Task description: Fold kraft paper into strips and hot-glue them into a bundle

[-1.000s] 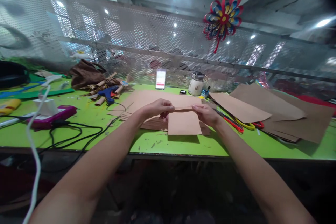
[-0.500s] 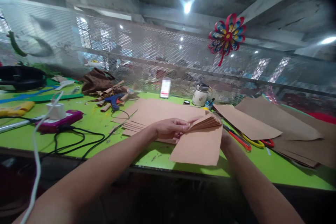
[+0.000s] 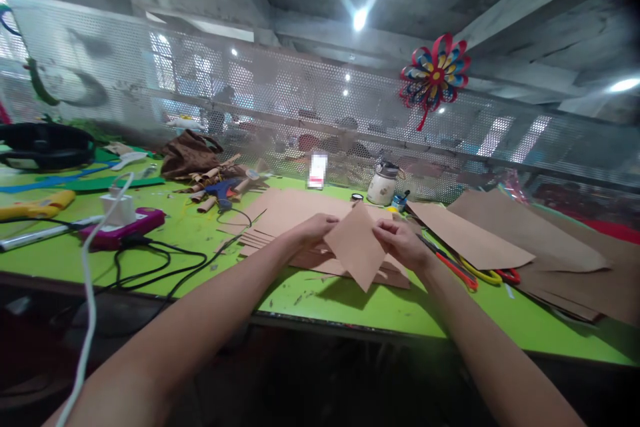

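Both my hands hold a brown paper sheet (image 3: 357, 245) above the green table (image 3: 360, 307), turned so one corner points down. My left hand (image 3: 314, 229) pinches its left edge and my right hand (image 3: 400, 240) grips its right edge. Under the hands lies a stack of brown paper sheets (image 3: 285, 217) on the table.
Larger brown sheets (image 3: 505, 230) lie at the right, with red and yellow scissors (image 3: 465, 270) beside them. A blue glue gun (image 3: 223, 190), paper rolls and a brown bag (image 3: 187, 153) sit at the back left. Black cables (image 3: 165, 267), a pink device (image 3: 120, 227) and a white jar (image 3: 383, 183) stand nearby.
The paper was held flat with a fold at its top, then lifted and fanned at one end, and is now turned to hang corner-down between both hands. My view has tilted up.
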Demonstrator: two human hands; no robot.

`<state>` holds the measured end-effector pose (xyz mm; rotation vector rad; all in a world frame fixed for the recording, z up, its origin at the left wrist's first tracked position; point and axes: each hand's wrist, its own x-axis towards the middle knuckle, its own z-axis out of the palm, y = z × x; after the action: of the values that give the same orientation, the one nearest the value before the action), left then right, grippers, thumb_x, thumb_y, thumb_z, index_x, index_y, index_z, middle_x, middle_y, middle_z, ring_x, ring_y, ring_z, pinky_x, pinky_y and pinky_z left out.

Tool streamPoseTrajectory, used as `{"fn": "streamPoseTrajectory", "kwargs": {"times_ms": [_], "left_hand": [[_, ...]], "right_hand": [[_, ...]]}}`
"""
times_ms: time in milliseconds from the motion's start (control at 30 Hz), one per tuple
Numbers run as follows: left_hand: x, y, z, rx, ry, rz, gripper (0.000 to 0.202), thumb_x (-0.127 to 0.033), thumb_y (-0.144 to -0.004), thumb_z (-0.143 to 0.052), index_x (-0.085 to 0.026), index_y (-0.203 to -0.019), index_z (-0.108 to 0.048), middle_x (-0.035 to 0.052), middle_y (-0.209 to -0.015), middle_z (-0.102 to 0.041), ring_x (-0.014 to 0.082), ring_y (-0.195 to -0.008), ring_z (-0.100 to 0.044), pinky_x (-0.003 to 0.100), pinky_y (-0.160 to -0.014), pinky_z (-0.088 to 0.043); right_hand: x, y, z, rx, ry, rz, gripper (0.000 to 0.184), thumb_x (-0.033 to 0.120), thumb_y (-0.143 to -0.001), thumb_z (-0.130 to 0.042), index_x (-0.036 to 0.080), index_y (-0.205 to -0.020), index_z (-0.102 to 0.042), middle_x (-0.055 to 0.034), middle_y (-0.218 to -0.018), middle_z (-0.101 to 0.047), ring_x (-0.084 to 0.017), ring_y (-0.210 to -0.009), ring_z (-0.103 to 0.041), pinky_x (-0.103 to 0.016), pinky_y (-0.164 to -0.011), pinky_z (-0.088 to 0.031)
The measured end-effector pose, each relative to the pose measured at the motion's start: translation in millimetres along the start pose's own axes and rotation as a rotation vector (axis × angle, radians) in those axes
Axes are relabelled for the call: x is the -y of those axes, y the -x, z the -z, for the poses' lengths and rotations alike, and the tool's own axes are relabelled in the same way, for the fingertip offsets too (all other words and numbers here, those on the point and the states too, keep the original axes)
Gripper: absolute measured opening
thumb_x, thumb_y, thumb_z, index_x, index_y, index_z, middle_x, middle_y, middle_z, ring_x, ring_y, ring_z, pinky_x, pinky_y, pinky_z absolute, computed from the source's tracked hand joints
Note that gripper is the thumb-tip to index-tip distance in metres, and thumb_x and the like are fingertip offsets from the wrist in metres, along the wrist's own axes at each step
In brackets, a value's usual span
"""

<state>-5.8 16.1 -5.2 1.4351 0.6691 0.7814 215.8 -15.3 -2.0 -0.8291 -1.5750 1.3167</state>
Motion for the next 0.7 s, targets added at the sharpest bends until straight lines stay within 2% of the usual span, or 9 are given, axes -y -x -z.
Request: {"fn": "streamPoseTrajectory", "kwargs": {"times_ms": [100,233,367,433,567,700], "left_hand": [[-3.0,-7.7,14.1,-0.057,-0.03,-0.005,0.042,-0.05,-0.07,-0.065,-0.009,-0.082,-0.063,0.0063,-0.075,-0.062,0.0133,-0.066,-0.055,0.027,-0.064,-0.042],[-6.5,-7.7,18.1,-0.009,-0.245,0.007,0.051,-0.059,-0.072,-0.056,-0.009,-0.072,-0.063,0.0071,-0.068,-0.062,0.0156,-0.062,-0.054,0.03,-0.062,-0.04],[-14.7,-4.9,18.9,0.056,-0.421,-0.034,0.051,-0.055,-0.078,-0.047,-0.01,-0.086,-0.068,0.0101,-0.078,-0.067,0.0168,-0.067,-0.057,0.031,-0.066,-0.042],[-18.4,-8.8,19.7,0.058,-0.491,-0.032,0.049,-0.054,-0.078,-0.047,-0.011,-0.086,-0.07,0.0113,-0.083,-0.067,0.0166,-0.068,-0.058,0.03,-0.065,-0.042],[-14.4,-26.0,16.4,0.079,-0.849,-0.042,0.043,-0.053,-0.069,-0.06,-0.012,-0.074,-0.072,0.0059,-0.067,-0.066,0.0149,-0.058,-0.052,0.026,-0.056,-0.036],[3.2,-36.0,8.7,0.041,-0.946,-0.062,0.035,-0.042,-0.07,-0.061,-0.013,-0.083,-0.073,0.0047,-0.071,-0.068,0.0154,-0.062,-0.054,0.025,-0.056,-0.036]], "right_hand": [[-4.5,-7.6,7.5,0.132,0.212,-0.106,0.032,0.044,-0.073,-0.068,0.013,-0.078,-0.059,0.0019,-0.063,-0.052,-0.008,-0.056,-0.043,-0.02,-0.051,-0.031],[-3.4,-20.9,14.8,0.261,0.467,-0.14,0.036,0.047,-0.073,-0.065,0.012,-0.077,-0.06,0.0018,-0.064,-0.052,-0.009,-0.058,-0.042,-0.021,-0.053,-0.029],[1.7,-32.4,20.2,0.345,0.625,-0.146,0.038,0.049,-0.075,-0.061,0.012,-0.081,-0.063,0.0008,-0.066,-0.054,-0.01,-0.059,-0.043,-0.022,-0.054,-0.031],[1.3,-37.3,20.7,0.374,0.728,-0.114,0.039,0.049,-0.075,-0.059,0.012,-0.082,-0.065,-0.0009,-0.068,-0.058,-0.011,-0.061,-0.047,-0.023,-0.056,-0.035],[-10.7,-44.3,18.2,0.284,0.855,-0.038,0.036,0.047,-0.074,-0.058,0.012,-0.078,-0.066,-0.0024,-0.069,-0.06,-0.014,-0.064,-0.05,-0.025,-0.059,-0.04],[-24.4,-41.0,14.6,0.156,0.901,0.01,0.032,0.043,-0.075,-0.057,0.012,-0.078,-0.066,-0.0052,-0.073,-0.064,-0.016,-0.068,-0.054,-0.026,-0.061,-0.041]]}}
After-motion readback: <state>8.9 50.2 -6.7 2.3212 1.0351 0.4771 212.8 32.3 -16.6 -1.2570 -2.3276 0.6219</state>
